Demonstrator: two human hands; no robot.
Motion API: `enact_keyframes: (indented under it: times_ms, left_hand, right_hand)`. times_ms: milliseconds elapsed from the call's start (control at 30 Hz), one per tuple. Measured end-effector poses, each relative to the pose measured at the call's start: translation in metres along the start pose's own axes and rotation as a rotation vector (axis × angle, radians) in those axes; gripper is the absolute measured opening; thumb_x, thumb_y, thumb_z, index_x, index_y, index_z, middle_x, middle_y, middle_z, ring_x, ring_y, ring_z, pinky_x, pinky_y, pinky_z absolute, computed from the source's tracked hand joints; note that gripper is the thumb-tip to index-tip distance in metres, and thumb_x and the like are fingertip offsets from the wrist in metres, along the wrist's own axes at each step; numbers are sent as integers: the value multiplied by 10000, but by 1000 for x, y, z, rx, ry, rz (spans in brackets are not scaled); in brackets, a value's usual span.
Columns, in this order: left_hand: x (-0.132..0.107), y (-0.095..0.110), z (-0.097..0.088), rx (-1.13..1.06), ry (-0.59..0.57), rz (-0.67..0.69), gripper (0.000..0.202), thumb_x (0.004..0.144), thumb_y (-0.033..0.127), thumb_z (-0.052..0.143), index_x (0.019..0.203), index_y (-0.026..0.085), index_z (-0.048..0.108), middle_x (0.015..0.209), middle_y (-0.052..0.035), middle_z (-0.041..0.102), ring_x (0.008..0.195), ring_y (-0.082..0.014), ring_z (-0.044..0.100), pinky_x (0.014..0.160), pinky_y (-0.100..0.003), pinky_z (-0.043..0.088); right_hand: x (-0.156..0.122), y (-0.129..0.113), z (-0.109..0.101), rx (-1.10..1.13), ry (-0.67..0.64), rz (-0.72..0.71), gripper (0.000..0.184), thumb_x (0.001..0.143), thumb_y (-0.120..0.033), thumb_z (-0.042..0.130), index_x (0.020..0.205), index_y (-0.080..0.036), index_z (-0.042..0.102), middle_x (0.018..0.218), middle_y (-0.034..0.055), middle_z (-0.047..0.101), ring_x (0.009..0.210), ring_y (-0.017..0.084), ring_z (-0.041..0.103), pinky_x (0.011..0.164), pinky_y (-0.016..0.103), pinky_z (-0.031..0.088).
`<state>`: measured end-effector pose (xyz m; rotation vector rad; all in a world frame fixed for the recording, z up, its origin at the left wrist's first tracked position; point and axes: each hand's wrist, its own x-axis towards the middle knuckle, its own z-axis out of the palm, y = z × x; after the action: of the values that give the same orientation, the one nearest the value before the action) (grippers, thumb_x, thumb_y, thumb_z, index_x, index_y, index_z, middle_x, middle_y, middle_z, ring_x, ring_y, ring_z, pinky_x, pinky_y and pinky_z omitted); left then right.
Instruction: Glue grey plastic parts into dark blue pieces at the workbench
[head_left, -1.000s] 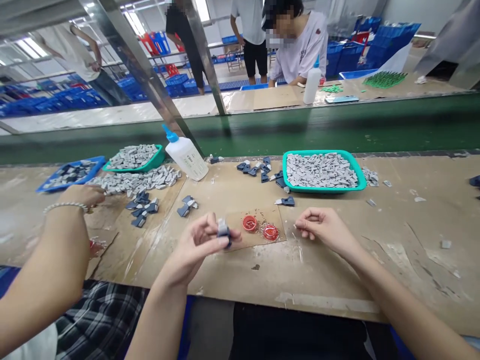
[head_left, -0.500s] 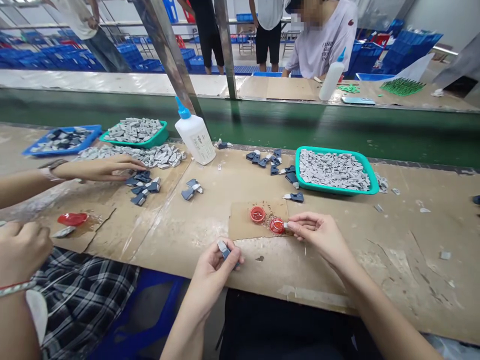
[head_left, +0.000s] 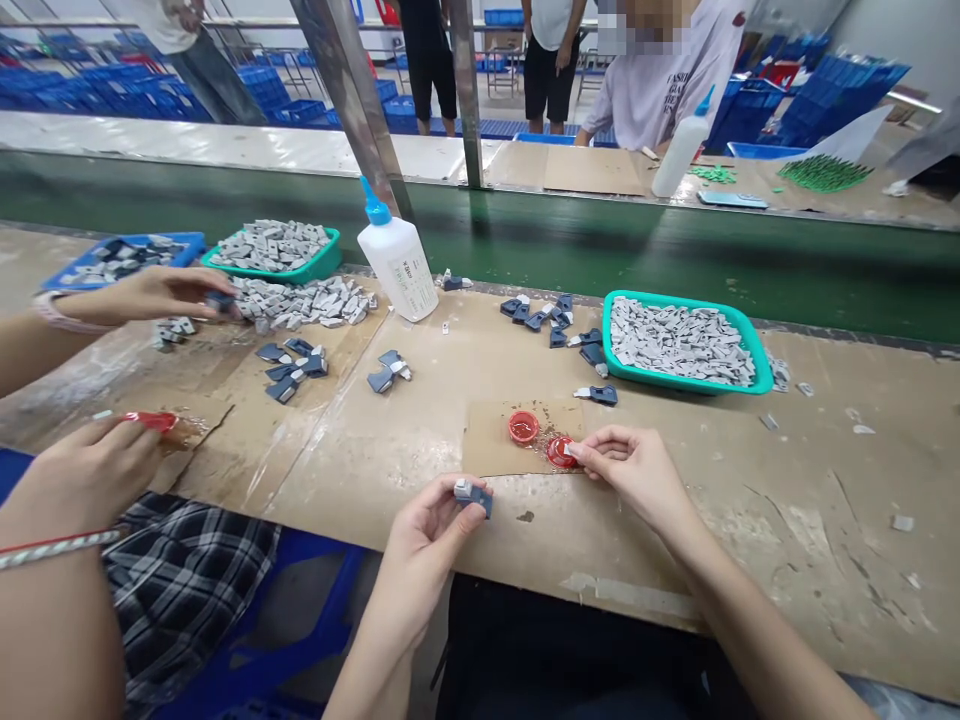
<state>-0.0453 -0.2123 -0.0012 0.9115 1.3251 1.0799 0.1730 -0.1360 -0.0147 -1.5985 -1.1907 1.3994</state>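
My left hand (head_left: 427,530), low at 6 o'clock, grips a small navy-and-grey block (head_left: 472,497), fingers (head_left: 450,485) curled closed around it. At 4 o'clock, my right hand (head_left: 630,470) pinches a tiny pale chip (head_left: 572,451) nearly shut, just touching a round red plastic cap (head_left: 561,452) on a brown cardboard sheet (head_left: 487,440) atop the scarred tan bench (head_left: 825,500). A co-worker's hand (head_left: 90,470) holds another red cap (head_left: 154,420) at 8 o'clock.

Near-black clothing (head_left: 570,650) worn across the lap, seen from above; forearms (head_left: 757,600) left bare all the way down; the left hand (head_left: 424,530) and the right hand (head_left: 637,470) both ungloved and slim-fingered.
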Motion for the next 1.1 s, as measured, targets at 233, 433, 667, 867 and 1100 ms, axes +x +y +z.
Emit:
enact_keyframes:
  times_ms: [233,433,667,867,1100]
  left_hand:
    - [11,-6,26,-203,193,28,239,617,188,796,826,168,683,848,-30,708,854,-142,652,786,-211,507]
    - [16,-7,59,-289,225,157,250,599,125,795,828,177,709,900,-45,741,875,-178,690,802,-255,553]
    - [19,-8,84,-303,99,202,297,643,84,759,909,215,743,910,-38,748,840,-176,702,748,-226,572]
    - [15,-3,92,-278,59,216,284,660,68,740,904,213,750,903,-41,748,768,-177,710,725,-243,585]
    - [9,-2,94,-182,29,250,303,710,105,709,979,241,737,943,-32,743,765,-177,709,729,-255,592]
  right_hand:
    - [3,3,-6,156,-63,-3,325,563,-397,817,641,-127,655,561,39,648,492,110,536,501,226,431]
    - [-14,-5,-23,337,-152,-45,239,654,-337,796,698,-141,666,606,6,635,549,81,538,513,171,427]
    - [-36,-17,-28,409,-279,-43,183,648,-251,805,696,-145,664,611,-4,624,549,76,533,489,157,406]
    - [-34,-12,-28,363,-308,-40,226,660,-291,797,712,-131,647,583,-10,592,541,78,510,504,174,411]
    - [-35,-11,-32,255,-436,-30,327,755,-430,692,732,-184,478,679,-5,575,605,111,490,452,184,379]
